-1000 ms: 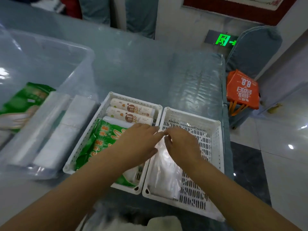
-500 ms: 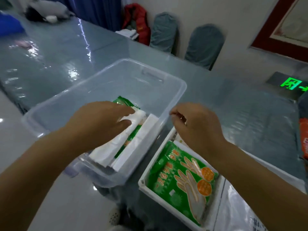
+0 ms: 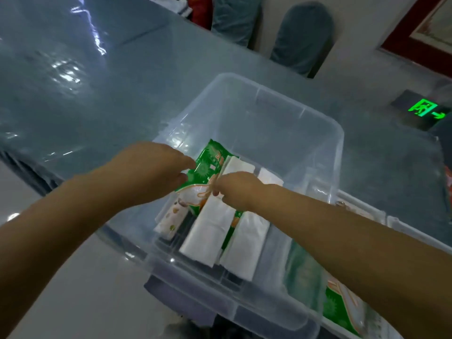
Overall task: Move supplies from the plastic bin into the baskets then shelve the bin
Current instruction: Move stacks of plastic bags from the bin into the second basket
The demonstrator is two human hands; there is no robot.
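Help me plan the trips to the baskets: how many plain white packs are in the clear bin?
2: one white pack lies under the right hand, the other white pack just right of it. More may be hidden beneath the green packet.

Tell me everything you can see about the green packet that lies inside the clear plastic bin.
The green packet is a flat, glossy plastic pouch printed with pale glove shapes and orange marks. It lies tilted inside the clear bin, partly under two long white packs. The left hand touches its left edge, and the right hand pinches its lower part. Whether it is lifted off the bin floor cannot be told.
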